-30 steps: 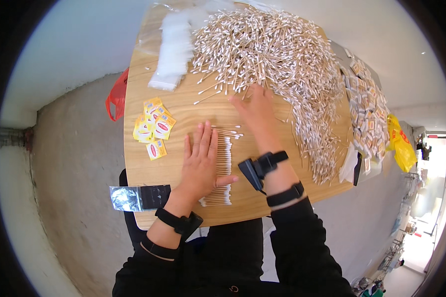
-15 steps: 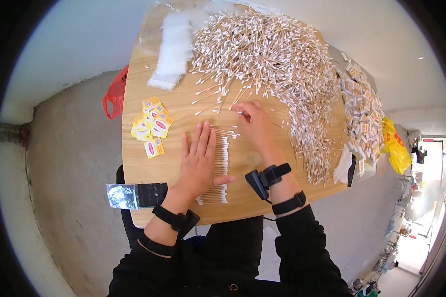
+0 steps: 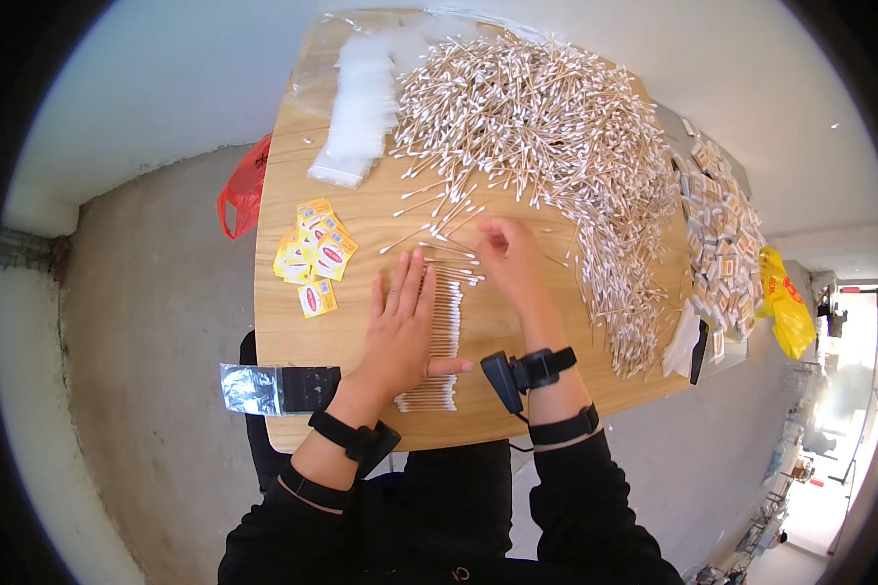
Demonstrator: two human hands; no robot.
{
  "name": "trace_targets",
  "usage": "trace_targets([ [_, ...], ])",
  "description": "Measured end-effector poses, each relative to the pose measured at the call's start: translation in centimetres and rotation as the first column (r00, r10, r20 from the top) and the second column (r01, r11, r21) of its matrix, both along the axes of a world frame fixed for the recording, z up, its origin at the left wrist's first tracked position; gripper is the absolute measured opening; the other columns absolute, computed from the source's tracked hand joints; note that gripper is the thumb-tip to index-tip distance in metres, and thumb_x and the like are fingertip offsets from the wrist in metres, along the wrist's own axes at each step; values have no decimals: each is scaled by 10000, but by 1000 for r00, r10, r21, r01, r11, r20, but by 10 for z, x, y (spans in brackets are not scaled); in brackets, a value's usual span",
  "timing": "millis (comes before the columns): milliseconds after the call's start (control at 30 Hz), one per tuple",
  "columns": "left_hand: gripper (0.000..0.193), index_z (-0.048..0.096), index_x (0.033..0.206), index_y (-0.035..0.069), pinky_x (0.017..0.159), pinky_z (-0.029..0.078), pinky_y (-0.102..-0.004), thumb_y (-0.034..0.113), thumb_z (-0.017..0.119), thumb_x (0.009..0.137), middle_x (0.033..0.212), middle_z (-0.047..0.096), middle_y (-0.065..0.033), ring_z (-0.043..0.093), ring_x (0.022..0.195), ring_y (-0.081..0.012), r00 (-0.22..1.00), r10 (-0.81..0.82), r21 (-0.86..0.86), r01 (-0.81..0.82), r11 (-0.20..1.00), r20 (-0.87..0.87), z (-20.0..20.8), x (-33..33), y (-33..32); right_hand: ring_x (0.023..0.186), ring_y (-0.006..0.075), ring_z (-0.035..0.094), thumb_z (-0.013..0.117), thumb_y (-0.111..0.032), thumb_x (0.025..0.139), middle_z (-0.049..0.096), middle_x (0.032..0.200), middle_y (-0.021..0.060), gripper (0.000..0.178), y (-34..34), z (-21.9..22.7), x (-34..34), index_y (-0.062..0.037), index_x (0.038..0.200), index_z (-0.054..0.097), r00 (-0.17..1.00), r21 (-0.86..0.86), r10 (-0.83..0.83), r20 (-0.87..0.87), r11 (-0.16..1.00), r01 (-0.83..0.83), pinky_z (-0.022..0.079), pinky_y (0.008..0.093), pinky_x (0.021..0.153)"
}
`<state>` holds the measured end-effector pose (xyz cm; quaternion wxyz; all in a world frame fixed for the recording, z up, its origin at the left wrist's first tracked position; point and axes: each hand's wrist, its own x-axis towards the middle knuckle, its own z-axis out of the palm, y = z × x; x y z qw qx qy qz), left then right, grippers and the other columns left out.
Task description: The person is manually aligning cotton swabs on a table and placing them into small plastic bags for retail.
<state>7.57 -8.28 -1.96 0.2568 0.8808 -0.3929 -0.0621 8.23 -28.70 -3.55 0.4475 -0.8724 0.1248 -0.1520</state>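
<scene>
My left hand [image 3: 400, 327] lies flat with its fingers stretched out, over a neat row of cotton swabs [image 3: 446, 322] laid side by side. Its thumb crosses the row. Just right of the row's upper end is my right hand [image 3: 510, 258], fingers curled together; whether anything is between them is hidden. Several loose swabs [image 3: 429, 229] lie scattered above both hands. Beyond them spreads a big heap of cotton swabs [image 3: 537, 107], with brown sticks and white tips, running down the table's right side.
Clear plastic bags [image 3: 356, 122] are stacked at the far left. Yellow cards [image 3: 312, 249] lie left of my left hand. A black and silver packet [image 3: 281, 388] overhangs the table's edge. Filled small packs [image 3: 722, 229] pile up at right, beside a yellow bag [image 3: 785, 302]; a red bag [image 3: 244, 185] hangs left.
My right hand has drawn slightly down from the loose swabs, toward the upper end of the row. My left hand stays flat on the row. The whole view has shifted slightly.
</scene>
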Motion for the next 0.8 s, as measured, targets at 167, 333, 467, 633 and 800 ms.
trace_targets([
  [167,1277,237,1436,-109,1151,52,-545,829,545,626,1537,164,-269,108,1457,-365,1000,-12,33,11,999,10,1,1,0,773,214,609,636,-64,818,556,867,90,159,11,1,-13,-100,968,674,1000,-26,-3,-25,1000,2,501,353,693],
  [333,1276,230,1438,-110,1152,49,-545,828,542,630,1536,166,-269,110,1456,-370,1000,-21,28,20,999,16,2,1,-3,728,262,590,617,-71,821,546,889,123,191,0,5,15,-100,1004,662,996,-47,-81,30,996,82,494,384,675],
  [467,1269,230,1436,-113,1154,45,-543,816,554,636,1534,167,-272,109,1455,-372,1000,-10,47,9,999,16,0,0,-2,723,291,593,610,-57,812,561,908,149,169,-14,1,27,-83,975,646,985,-179,-169,-30,971,161,491,390,668],
  [633,1277,207,1454,-87,1153,59,-541,784,616,613,1539,153,-267,97,1454,-384,1000,-1,29,2,1000,-16,1,-1,1,757,219,629,636,-40,796,631,884,124,106,-46,-9,14,-25,902,641,967,-264,-193,-166,954,145,505,346,651],
  [800,1282,207,1450,-93,1153,61,-540,781,622,608,1537,152,-272,99,1453,-386,1000,4,11,-4,1000,-30,2,-2,-2,757,250,622,640,-52,800,623,894,141,155,-39,8,-12,-34,954,638,928,-346,-371,-31,875,338,505,371,668],
])
